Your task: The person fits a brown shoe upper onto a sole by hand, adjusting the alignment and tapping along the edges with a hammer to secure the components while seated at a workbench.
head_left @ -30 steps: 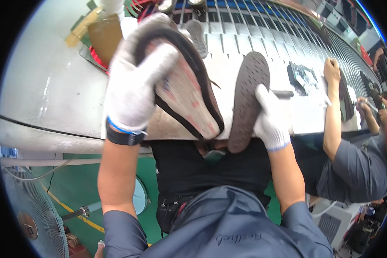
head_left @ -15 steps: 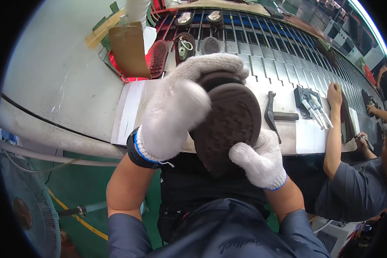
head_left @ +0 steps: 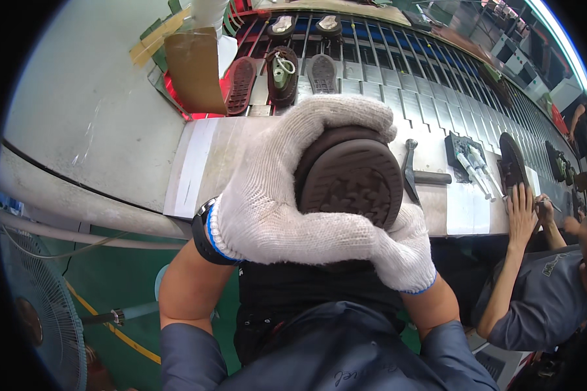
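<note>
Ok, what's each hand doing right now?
Left hand: closed around the dark shoe and brown sole together.
Right hand: at the sole's lower edge; grip hidden, so can't tell if closed.

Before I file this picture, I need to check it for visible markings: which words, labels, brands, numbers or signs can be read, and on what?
None can be quoted with confidence.
Shirt: cursive lettering low on the front, too creased and blurred to quote.
Co-worker's shirt: pale marks like lettering, too small to read.
Sole: raised tread, no word or number I can make out.
</note>
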`<state>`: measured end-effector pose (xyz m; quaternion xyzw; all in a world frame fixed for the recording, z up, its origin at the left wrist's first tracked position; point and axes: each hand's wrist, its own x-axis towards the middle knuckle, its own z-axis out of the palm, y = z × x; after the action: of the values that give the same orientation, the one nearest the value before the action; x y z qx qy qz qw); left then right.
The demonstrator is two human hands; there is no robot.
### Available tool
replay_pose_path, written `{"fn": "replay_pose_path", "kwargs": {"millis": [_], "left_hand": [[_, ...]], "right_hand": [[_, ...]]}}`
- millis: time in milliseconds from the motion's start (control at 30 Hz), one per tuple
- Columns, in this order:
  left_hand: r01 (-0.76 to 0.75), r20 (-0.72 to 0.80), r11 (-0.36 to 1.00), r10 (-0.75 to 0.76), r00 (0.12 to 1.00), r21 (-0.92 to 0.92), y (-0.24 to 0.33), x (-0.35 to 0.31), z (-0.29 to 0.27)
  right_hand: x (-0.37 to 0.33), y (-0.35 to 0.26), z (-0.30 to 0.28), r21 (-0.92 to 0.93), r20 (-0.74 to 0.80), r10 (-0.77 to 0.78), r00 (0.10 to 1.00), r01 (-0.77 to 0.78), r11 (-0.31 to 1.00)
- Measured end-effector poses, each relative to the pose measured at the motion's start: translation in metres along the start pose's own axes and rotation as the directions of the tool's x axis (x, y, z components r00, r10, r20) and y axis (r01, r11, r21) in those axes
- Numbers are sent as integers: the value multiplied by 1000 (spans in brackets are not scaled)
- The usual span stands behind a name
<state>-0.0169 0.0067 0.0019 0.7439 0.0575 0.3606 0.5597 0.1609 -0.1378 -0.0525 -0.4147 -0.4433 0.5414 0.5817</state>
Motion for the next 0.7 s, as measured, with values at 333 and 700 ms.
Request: {"fn": "replay_pose_path", "kwargs": {"millis": [333,700], "left_hand": [[25,7,999,-24,1000,-25,2,-2,5],[152,-111,981,-165,980,-118,14,-1,21]], "right_hand": [[-3,-1,-3,-35,-4,21,1000,-21,999],[-3,0,0,-9,-22,-25,999,24,1000]]}}
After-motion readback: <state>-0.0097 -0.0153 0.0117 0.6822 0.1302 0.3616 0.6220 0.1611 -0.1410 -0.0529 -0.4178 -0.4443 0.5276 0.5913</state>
